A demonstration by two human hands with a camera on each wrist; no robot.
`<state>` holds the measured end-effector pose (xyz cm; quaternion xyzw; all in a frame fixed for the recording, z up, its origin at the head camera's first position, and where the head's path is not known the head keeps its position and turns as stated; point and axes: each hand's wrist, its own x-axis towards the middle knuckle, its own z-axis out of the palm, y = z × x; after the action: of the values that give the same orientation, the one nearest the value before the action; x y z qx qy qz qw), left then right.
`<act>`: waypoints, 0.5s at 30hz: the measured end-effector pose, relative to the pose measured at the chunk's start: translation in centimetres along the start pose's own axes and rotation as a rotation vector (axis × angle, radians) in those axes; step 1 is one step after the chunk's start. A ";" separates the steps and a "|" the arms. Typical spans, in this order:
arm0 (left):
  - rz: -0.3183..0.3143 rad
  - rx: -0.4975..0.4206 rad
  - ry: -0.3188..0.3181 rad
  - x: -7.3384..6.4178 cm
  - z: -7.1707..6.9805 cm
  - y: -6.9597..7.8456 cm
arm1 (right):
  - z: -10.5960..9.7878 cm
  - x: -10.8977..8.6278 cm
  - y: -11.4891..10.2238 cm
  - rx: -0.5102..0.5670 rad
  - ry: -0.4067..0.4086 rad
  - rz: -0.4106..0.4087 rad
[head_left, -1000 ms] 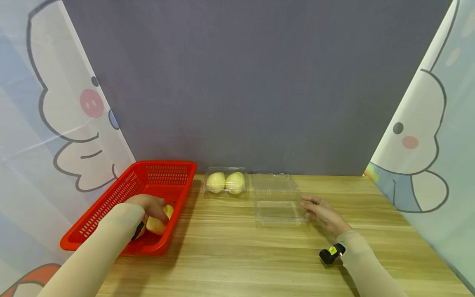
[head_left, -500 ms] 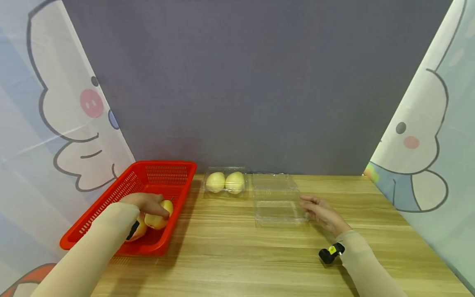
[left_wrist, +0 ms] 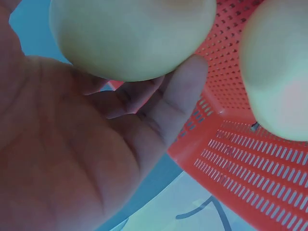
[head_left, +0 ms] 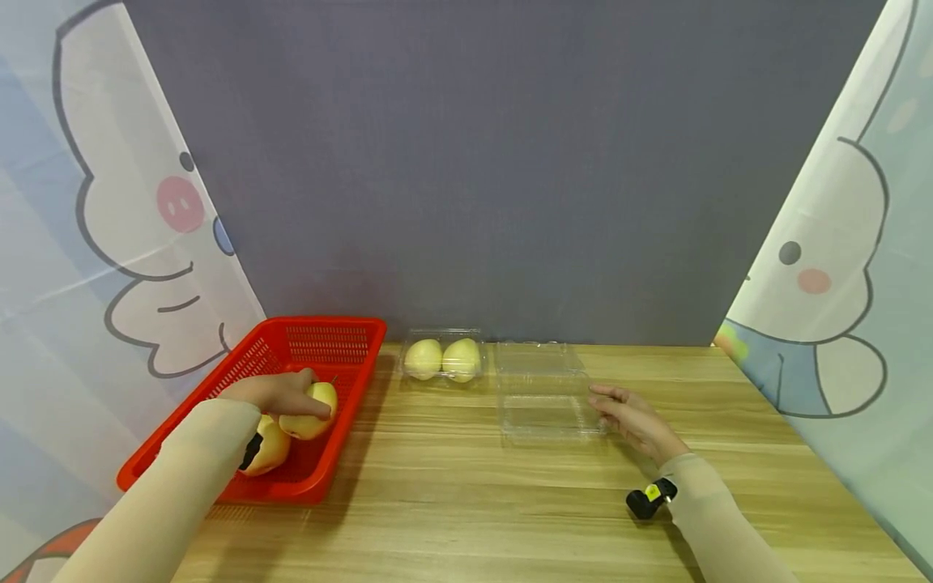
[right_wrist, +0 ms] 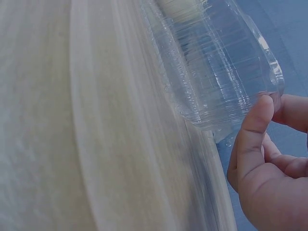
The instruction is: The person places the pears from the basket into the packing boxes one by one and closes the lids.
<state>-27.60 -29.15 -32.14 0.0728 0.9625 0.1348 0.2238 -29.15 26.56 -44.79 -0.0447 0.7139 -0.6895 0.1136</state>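
Note:
In the head view my left hand [head_left: 273, 394] is in the red basket [head_left: 337, 453], fingers curled over a pale yellow pear [head_left: 309, 425]. The left wrist view shows that pear [left_wrist: 130, 38] against the fingers, its upper part cut off by the frame. A second pear [head_left: 268, 452] sits beside it, partly behind my wrist. On the right, my right hand [head_left: 632, 417] pinches the side edge of a clear plastic clamshell box [head_left: 548, 414], which stands with its lid up and nothing inside. Thumb and fingertip meet at the box's rim [right_wrist: 276, 72] in the right wrist view.
Another clear box [head_left: 443, 332] holding two pears [head_left: 462, 360] stands between the basket and the clamshell, near the dark back panel [head_left: 496, 178]. Wooden tabletop [head_left: 466, 502] lies in front. Printed cloth panels [head_left: 824, 267] flank both sides.
My left hand has drawn slightly up and left with the pear, and the second pear shows more fully. The right hand and clamshell have stayed in place.

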 end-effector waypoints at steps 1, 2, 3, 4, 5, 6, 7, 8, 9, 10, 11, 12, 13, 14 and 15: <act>0.007 -0.001 0.017 -0.1 -0.1 0.0 | 0.0 0.0 0.0 -0.003 -0.004 -0.002; 0.020 0.001 0.033 -0.1 -0.1 0.0 | 0.0 0.0 0.0 0.000 0.000 -0.003; 0.033 0.002 0.046 -0.2 -0.2 0.0 | 0.1 0.0 0.0 0.004 0.008 -0.001; 0.040 0.001 0.057 -0.3 -0.3 0.1 | 0.1 0.0 -0.1 0.006 0.013 0.001; 0.048 0.001 0.065 -0.3 -0.4 0.1 | 0.1 0.0 -0.1 -0.002 0.016 0.004; 0.055 0.002 0.070 -0.4 -0.4 0.2 | 0.2 0.0 -0.1 -0.005 0.018 0.005; 0.063 -0.001 0.073 -0.5 -0.5 0.3 | 0.2 0.0 -0.1 -0.001 0.025 0.010; 0.071 -0.003 0.076 -0.6 -0.5 0.4 | 0.2 0.0 -0.1 0.004 0.032 0.014; 0.078 -0.006 0.081 -0.7 -0.5 0.4 | 0.2 0.1 -0.1 0.007 0.036 0.018; 0.088 -0.012 0.087 -0.7 -0.6 0.5 | 0.2 0.1 -0.1 0.003 0.029 0.016; 0.098 -0.018 0.094 -0.8 -0.6 0.6 | 0.2 0.1 -0.1 0.008 0.032 0.020; 0.109 -0.023 0.106 -0.8 -0.6 0.6 | 0.2 0.2 0.0 0.011 0.035 0.024; 0.124 -0.022 0.117 -0.8 -0.7 0.7 | 0.2 0.2 0.0 0.018 0.041 0.028; 0.137 -0.023 0.129 -0.9 -0.7 0.7 | 0.2 0.1 -0.1 0.015 0.037 0.027; 0.146 -0.026 0.140 -0.9 -0.8 0.8 | 0.1 0.1 0.0 0.014 0.034 0.026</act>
<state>-27.07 -28.73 -30.86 0.1303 0.9661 0.1679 0.1467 -29.28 26.43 -44.76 -0.0227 0.7113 -0.6937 0.1108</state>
